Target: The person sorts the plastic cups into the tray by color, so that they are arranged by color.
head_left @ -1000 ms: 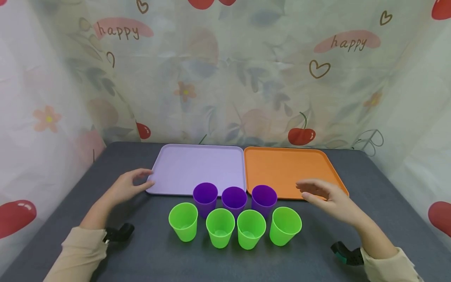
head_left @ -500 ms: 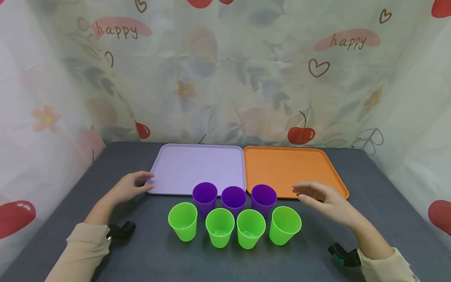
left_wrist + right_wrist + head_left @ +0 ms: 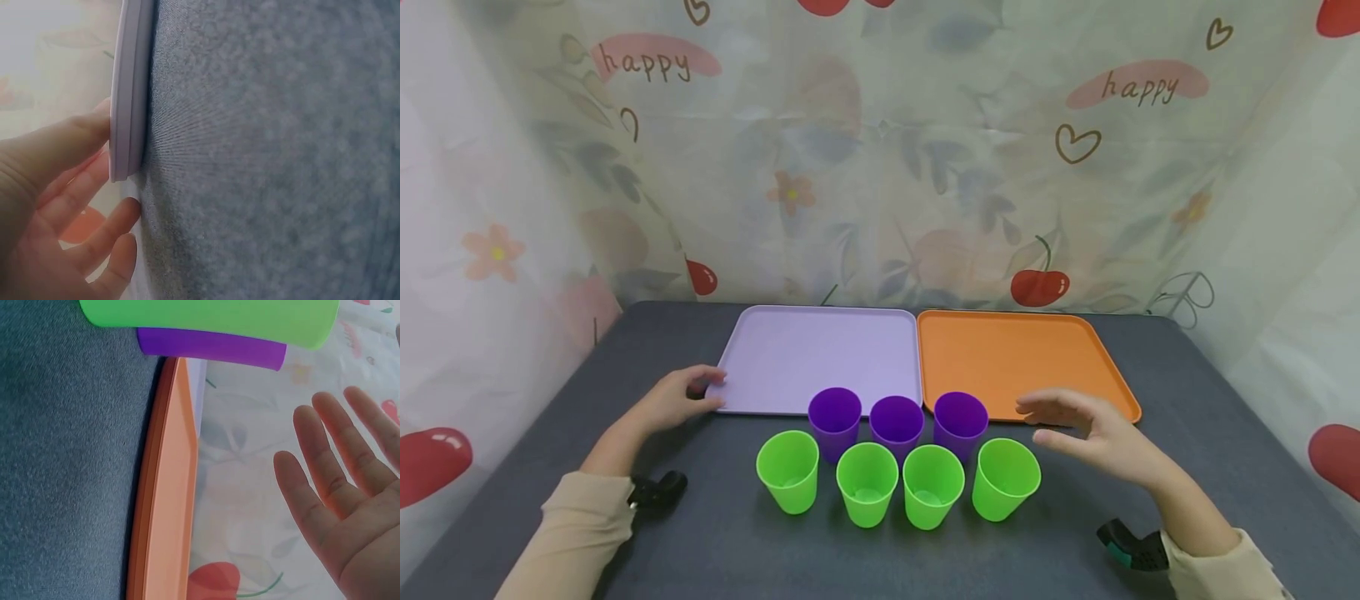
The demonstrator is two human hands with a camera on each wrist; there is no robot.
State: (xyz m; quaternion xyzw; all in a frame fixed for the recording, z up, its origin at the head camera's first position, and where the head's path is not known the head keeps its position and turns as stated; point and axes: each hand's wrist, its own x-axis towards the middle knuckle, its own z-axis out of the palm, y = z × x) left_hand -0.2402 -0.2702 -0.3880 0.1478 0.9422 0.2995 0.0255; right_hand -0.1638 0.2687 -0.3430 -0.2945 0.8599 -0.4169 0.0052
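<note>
My left hand is at the near left corner of the lilac tray. In the left wrist view, the thumb and a finger touch the rim of that tray; the other fingers bend loosely beside it. My right hand holds nothing, above the table by the front edge of the orange tray. Its fingers are spread in the right wrist view. Between the hands stand several upright green cups, the leftmost green cup and rightmost green cup among them. Behind these is a row of three purple cups.
The two trays lie side by side on the dark grey table, along its far side. A printed curtain hangs behind and at both sides. Black devices are strapped at both wrists. A thin loop of wire shows at the back right.
Since a second ago, my left hand has dipped slightly at the tray's corner. The right hand has shifted a little to the left. Cups and trays have stayed in place.
</note>
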